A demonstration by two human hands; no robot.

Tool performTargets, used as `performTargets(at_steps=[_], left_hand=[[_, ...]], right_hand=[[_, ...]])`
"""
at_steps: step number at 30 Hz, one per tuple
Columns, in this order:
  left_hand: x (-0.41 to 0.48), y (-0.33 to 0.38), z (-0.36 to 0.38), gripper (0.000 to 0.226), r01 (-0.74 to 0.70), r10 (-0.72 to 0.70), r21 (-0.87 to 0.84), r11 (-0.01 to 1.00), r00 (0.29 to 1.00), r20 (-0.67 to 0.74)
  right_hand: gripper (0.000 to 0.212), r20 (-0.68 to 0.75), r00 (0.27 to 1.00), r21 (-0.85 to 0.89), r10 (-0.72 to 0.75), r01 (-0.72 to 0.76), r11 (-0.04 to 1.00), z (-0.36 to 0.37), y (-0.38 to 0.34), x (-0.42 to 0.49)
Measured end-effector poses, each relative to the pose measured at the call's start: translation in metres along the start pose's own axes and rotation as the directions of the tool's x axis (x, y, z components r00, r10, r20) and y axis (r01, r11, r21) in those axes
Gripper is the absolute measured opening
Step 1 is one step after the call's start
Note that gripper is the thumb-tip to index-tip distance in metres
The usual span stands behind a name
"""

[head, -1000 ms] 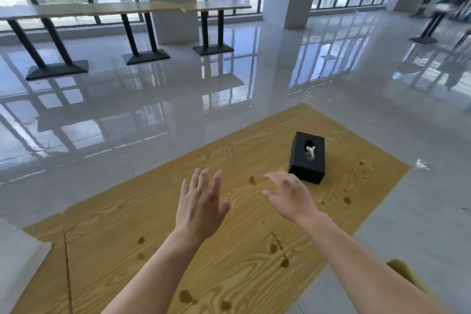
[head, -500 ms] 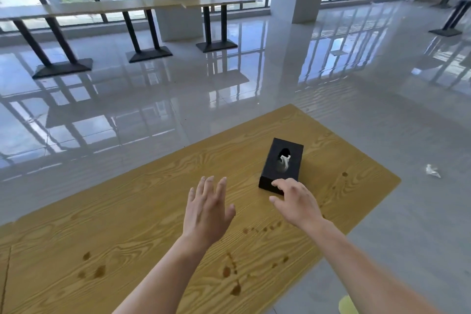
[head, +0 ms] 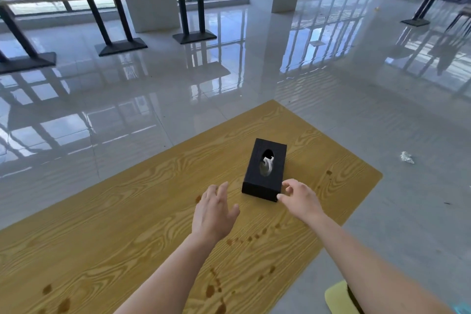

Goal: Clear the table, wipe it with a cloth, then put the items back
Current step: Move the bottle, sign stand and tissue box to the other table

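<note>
Your right hand (head: 299, 197) has neared the black tissue box (head: 265, 168), tissue poking from its slot, on the stained desk (head: 127, 211); it and your left hand (head: 212, 214) hover relaxed, empty. Crumpled paper (head: 407, 157) litters the floor.

One black tissue box (head: 265, 168) sat by the far right corner of the worktop (head: 114, 224). Two hands were there, left hand (head: 212, 211) and right hand (head: 300, 201). One crumpled paper scrap (head: 407, 157) lay on the floor (head: 413, 211).
</note>
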State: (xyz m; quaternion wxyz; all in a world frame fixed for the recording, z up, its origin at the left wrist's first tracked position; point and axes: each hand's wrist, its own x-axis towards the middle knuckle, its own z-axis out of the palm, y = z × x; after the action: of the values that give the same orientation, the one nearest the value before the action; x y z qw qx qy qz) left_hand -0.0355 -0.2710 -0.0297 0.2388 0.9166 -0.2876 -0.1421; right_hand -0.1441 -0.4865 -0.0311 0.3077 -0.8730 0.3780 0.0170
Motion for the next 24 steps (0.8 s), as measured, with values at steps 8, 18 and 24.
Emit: performTargets(at_steps=[8, 18, 24], left_hand=[[0.065, 0.039, 0.043, 0.065, 0.26, -0.24, -0.25, 0.933, 0.965, 0.109], [0.12, 0.057, 0.088, 0.063, 0.545, -0.54, -0.546, 0.636, 0.82, 0.19], [0.128, 0.057, 0.096, 0.052, 0.614, -0.601, -0.664, 0.426, 0.741, 0.3]], right_hand=[[0.066, 0.038, 0.999, 0.094, 0.022, -0.026, 0.995, -0.018, 0.016, 0.107], [0.084, 0.202, 0.979, 0.183, -0.02, -0.017, 0.983, -0.02, 0.021, 0.207], [0.078, 0.261, 0.965, 0.205, 0.018, -0.073, 0.976, -0.007, 0.025, 0.226]])
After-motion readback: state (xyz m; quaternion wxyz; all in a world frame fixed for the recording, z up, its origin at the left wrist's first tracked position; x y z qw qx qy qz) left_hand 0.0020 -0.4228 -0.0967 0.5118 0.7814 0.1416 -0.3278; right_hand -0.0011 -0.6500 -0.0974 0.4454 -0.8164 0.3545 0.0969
